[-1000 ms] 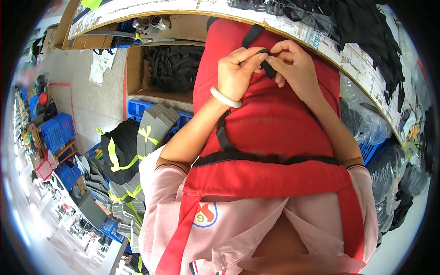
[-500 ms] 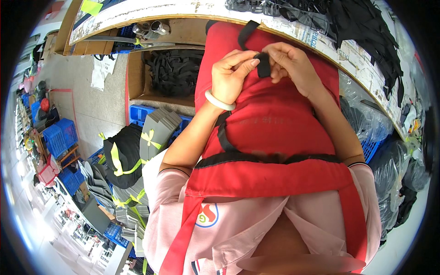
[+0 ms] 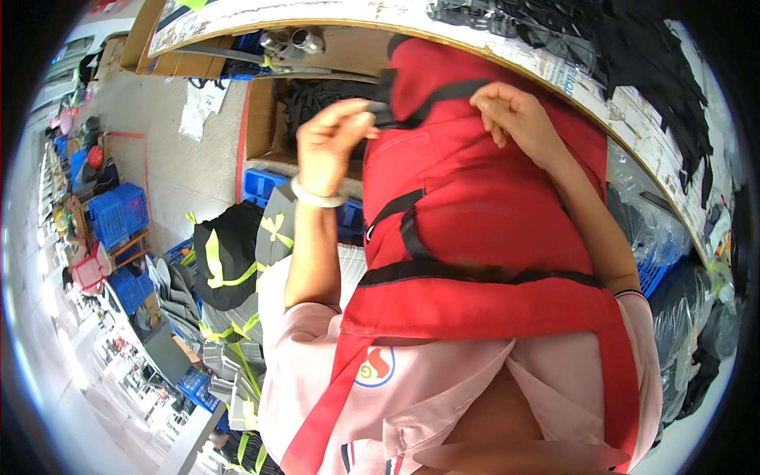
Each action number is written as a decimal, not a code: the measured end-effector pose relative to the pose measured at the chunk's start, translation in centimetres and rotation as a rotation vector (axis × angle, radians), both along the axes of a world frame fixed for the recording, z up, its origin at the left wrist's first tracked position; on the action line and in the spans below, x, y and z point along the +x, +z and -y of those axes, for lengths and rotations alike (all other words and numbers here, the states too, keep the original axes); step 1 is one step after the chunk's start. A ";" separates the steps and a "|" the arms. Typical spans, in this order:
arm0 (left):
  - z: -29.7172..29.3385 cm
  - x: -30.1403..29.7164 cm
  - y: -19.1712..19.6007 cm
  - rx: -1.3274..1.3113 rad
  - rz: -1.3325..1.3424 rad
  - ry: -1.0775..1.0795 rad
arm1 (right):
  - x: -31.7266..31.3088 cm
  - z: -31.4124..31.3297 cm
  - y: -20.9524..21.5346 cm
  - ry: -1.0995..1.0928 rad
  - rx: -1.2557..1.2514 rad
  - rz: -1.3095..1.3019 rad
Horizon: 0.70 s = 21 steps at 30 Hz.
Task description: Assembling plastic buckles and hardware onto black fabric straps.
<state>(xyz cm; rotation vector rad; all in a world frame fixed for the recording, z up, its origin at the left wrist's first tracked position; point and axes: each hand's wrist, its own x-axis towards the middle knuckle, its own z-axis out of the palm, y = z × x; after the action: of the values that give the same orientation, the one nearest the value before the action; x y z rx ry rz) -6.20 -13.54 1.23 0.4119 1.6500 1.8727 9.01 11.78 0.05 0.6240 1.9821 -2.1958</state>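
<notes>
A black strap stretches across my red apron, between my two hands. My left hand, with a white bangle at the wrist, pinches the strap's left part between thumb and fingertips. A dark piece beside those fingertips is smeared by motion, so its shape cannot be told. My right hand has bent fingers closed where the strap's other part meets them. How much of the strap lies inside that grip is hidden.
A cardboard box of black straps stands beside my left hand. Ahead runs a worn white table edge, with black straps hanging off it at right. Tied grey and black bundles and blue crates lie to the left.
My hands have moved apart: the left went left toward the box, the right slightly right. The strap, folded between the fingers before, now stretches out between them.
</notes>
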 end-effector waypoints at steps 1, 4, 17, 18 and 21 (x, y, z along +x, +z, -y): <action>1.7 -1.3 -0.1 -0.046 -0.053 0.067 | 0.3 -0.1 -0.5 0.006 -0.010 -0.006; 7.1 -5.7 -1.9 -0.374 -0.365 0.188 | 0.3 0.1 -0.9 0.138 0.088 0.029; -14.7 -1.9 2.6 -0.166 -0.524 -0.289 | 0.8 -0.1 -3.3 0.128 -0.013 0.031; -17.7 -1.7 4.1 -0.210 -0.746 -0.330 | 1.1 -0.4 -3.2 0.124 -0.024 0.036; -24.7 -2.8 4.4 -0.400 -1.320 -0.180 | 1.5 -1.1 -3.1 0.116 -0.060 0.008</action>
<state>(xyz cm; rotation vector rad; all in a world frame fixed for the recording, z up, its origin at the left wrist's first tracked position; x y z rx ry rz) -8.96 11.14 5.67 1.7787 2.5415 1.0070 10.49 12.89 -3.07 0.4955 1.8905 -2.1716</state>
